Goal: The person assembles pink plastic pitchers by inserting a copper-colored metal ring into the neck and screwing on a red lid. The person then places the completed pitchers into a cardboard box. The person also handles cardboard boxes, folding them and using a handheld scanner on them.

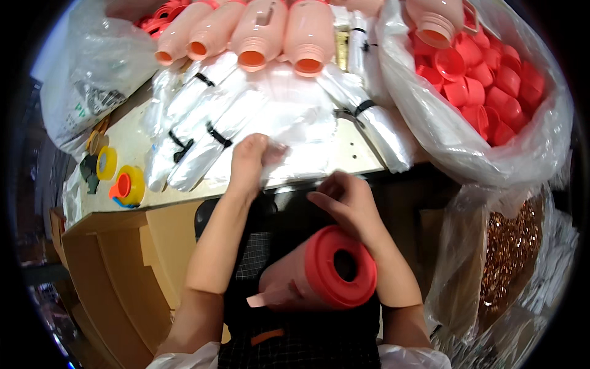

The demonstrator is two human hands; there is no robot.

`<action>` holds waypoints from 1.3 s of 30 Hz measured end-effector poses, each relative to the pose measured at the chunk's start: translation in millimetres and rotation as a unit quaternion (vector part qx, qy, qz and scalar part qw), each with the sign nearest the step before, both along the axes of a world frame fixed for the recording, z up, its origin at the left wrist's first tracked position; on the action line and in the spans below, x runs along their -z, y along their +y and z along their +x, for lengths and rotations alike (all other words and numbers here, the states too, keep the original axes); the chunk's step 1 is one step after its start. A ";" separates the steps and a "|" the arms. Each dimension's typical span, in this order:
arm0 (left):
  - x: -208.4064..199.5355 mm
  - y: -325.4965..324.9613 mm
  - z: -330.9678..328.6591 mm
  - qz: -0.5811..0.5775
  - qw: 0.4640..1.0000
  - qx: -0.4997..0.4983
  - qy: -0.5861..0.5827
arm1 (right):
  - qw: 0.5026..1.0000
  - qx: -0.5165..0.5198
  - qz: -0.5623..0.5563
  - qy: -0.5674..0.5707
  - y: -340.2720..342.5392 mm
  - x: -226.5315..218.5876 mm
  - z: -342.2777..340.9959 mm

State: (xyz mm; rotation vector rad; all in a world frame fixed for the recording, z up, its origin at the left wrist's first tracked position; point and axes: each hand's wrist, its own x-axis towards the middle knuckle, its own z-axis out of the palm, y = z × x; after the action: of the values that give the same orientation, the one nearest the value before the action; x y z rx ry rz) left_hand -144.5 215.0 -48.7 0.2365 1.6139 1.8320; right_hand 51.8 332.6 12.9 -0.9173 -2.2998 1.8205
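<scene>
My left hand is closed on a thin clear plastic bag that lies on the worktable. To its right, my right hand hovers near the table's front edge with its fingers curled in and the thumb beside them. Whatever it may pinch is too thin to make out. On my lap rests a pink jug, tilted over, with a red ring-shaped lid end around a dark round opening. My right forearm passes close beside that lid.
Several pink bottles lie along the back. Bundled clear bags with black ties flank the middle. Yellow tape rolls sit at left. A plastic sack holds red cups. Below are a cardboard box and shiny copper-coloured pieces.
</scene>
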 end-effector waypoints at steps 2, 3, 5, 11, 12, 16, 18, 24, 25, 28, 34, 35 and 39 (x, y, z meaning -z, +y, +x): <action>-14.4 -8.2 45.1 0.053 0.990 0.125 -0.036 | 0.988 0.046 0.092 0.118 -4.8 23.7 -0.1; -14.7 -17.3 57.2 0.011 0.985 0.161 0.054 | 0.988 0.068 0.061 0.125 -6.6 25.4 2.7; -29.2 -19.0 61.8 0.124 0.987 0.097 -0.033 | 0.976 0.138 -0.039 0.165 -2.0 35.2 10.5; -41.4 -32.2 87.5 0.034 0.991 0.112 0.058 | 0.974 0.097 -0.045 0.199 -5.4 31.5 29.7; -37.2 -41.8 76.2 0.084 0.994 0.054 -0.032 | 0.971 0.145 0.048 0.185 5.7 45.5 37.9; -54.4 -73.8 60.3 0.098 0.943 0.318 0.007 | 0.776 0.446 -0.313 0.318 30.7 85.0 76.8; -32.4 -72.3 58.7 -0.114 0.955 0.233 0.147 | 0.770 0.501 -0.256 0.301 -6.6 64.1 70.6; -59.9 -157.4 111.6 -0.015 0.920 0.129 0.369 | 0.928 0.235 0.148 0.248 -141.1 82.2 123.9; -69.0 -179.3 116.3 -0.076 0.878 0.147 0.449 | 0.949 0.144 0.143 0.242 -147.9 78.9 130.6; -34.7 -248.4 140.2 -0.171 0.872 0.132 0.439 | 0.979 0.026 -0.120 0.165 -183.2 86.9 138.3; -6.0 -295.2 210.4 -0.276 0.845 -0.218 0.403 | 0.891 -0.437 -0.123 0.003 -197.7 61.4 58.6; -17.6 -311.9 203.0 -0.286 0.815 -0.280 0.418 | 0.859 -0.491 -0.141 0.031 -208.0 53.2 47.1; -60.7 -447.1 131.0 -0.385 0.725 -0.426 0.381 | 0.755 -0.543 -0.366 0.043 -298.6 -3.8 3.1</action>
State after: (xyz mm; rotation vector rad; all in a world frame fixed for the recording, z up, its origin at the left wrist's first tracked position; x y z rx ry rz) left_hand -13.6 -232.1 12.1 -0.2282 3.3551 1.4405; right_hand 54.9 33.9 16.7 0.8158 -2.1392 3.1644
